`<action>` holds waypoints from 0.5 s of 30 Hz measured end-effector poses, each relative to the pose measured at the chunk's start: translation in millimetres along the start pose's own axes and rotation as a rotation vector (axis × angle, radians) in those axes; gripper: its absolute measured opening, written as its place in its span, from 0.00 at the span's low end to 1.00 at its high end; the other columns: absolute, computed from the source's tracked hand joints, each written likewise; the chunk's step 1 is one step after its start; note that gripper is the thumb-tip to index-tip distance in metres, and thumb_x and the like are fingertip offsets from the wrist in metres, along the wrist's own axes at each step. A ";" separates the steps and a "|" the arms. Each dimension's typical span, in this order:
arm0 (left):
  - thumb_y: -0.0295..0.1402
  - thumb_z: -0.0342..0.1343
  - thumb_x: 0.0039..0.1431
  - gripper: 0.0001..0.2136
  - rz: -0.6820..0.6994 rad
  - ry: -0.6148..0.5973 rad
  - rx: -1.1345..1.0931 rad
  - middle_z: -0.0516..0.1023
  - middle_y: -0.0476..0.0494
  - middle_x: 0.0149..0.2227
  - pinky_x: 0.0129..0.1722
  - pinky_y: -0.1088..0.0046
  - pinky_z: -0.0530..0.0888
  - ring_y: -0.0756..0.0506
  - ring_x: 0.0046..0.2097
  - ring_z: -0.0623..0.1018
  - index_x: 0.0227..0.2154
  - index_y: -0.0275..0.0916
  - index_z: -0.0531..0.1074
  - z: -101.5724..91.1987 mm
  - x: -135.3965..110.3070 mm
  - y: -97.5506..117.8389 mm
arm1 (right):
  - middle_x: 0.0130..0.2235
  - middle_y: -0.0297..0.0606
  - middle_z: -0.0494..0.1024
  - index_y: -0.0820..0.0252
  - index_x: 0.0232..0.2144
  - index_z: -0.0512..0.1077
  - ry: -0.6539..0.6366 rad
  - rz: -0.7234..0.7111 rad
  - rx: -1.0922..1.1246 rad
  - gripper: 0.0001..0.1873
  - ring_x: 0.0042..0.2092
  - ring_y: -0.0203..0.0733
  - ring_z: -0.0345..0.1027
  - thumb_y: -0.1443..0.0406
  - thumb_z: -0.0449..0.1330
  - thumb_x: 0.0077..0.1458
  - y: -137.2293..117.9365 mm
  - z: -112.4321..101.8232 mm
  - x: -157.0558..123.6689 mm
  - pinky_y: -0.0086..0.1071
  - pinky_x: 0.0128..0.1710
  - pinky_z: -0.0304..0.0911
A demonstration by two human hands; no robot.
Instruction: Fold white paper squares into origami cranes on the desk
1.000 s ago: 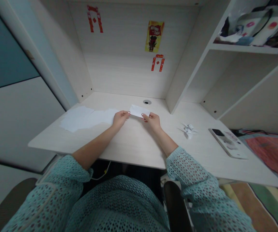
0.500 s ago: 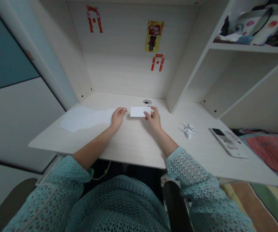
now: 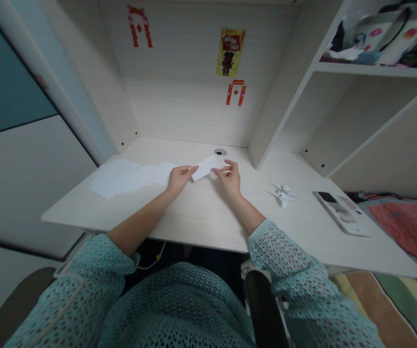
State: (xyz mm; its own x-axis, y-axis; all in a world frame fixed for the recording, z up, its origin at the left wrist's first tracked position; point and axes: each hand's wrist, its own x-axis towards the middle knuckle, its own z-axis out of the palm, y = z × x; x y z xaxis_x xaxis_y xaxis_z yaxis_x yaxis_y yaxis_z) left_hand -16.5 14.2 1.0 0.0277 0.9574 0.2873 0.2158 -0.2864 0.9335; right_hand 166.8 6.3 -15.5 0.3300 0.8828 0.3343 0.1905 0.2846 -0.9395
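A small white rectangular piece of paper (image 3: 204, 168) is held over the desk, tilted with its right end farther from me. My left hand (image 3: 180, 179) is closed on its left end, thumb on top and the other fingers partly hidden. At the right end is my right hand (image 3: 230, 179), its index finger lifted and spread away from the thumb. The right thumb tip overlaps the paper's near edge; whether it presses on it I cannot tell. Beside my left hand, several white paper sheets (image 3: 116, 178) lie flat and overlapping.
On the white desk (image 3: 201, 217), a small cluster of folded white paper pieces (image 3: 283, 192) lies right of my right hand. Farther right are a phone (image 3: 341, 212) and a red cloth (image 3: 400, 224). A round cable hole (image 3: 220, 152) sits near the back panel. An upright divider (image 3: 284, 96) rises behind.
My left hand has moved slightly right and taken hold of the paper's left end. The paper has turned from level to slanted. My right index finger has come off the paper.
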 end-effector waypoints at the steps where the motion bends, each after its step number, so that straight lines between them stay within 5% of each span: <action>1: 0.50 0.57 0.50 0.21 0.020 0.053 0.031 0.81 0.42 0.35 0.34 0.73 0.70 0.44 0.36 0.78 0.35 0.36 0.79 0.0 -1.3 0.3 | 0.34 0.35 0.74 0.57 0.50 0.63 -0.021 0.079 0.047 0.35 0.27 0.35 0.65 0.50 0.64 0.40 -0.7 2.6 -1.9 0.28 0.25 0.61; 5: 0.47 0.55 0.54 0.16 0.156 0.069 0.241 0.80 0.46 0.42 0.40 0.69 0.72 0.43 0.41 0.78 0.39 0.43 0.78 1.9 -11.6 7.5 | 0.38 0.43 0.76 0.61 0.42 0.69 -0.291 0.349 0.313 0.29 0.31 0.37 0.71 0.49 0.64 0.41 -9.8 13.1 -10.1 0.28 0.27 0.63; 10: 0.42 0.57 0.54 0.13 0.269 -0.097 0.317 0.77 0.51 0.46 0.52 0.67 0.69 0.44 0.50 0.75 0.42 0.48 0.76 8.3 -22.8 17.0 | 0.39 0.41 0.78 0.61 0.39 0.72 -0.351 0.302 0.380 0.25 0.35 0.37 0.71 0.51 0.65 0.41 -19.7 14.2 -14.1 0.29 0.33 0.64; 15: 0.43 0.59 0.51 0.20 0.174 -0.137 0.132 0.77 0.43 0.46 0.50 0.66 0.71 0.43 0.48 0.77 0.46 0.42 0.74 9.6 -18.2 14.3 | 0.35 0.39 0.78 0.61 0.44 0.70 -0.354 0.235 0.286 0.29 0.33 0.37 0.70 0.52 0.65 0.40 -16.4 8.9 -9.9 0.29 0.31 0.63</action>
State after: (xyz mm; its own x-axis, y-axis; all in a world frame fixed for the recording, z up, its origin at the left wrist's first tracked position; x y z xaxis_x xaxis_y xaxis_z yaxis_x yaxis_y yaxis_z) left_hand -4.6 -7.0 7.0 0.2060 0.8928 0.4005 0.3211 -0.4483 0.8342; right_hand 152.1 -3.8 -4.1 -0.0096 0.9937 0.1119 -0.1278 0.1097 -0.9857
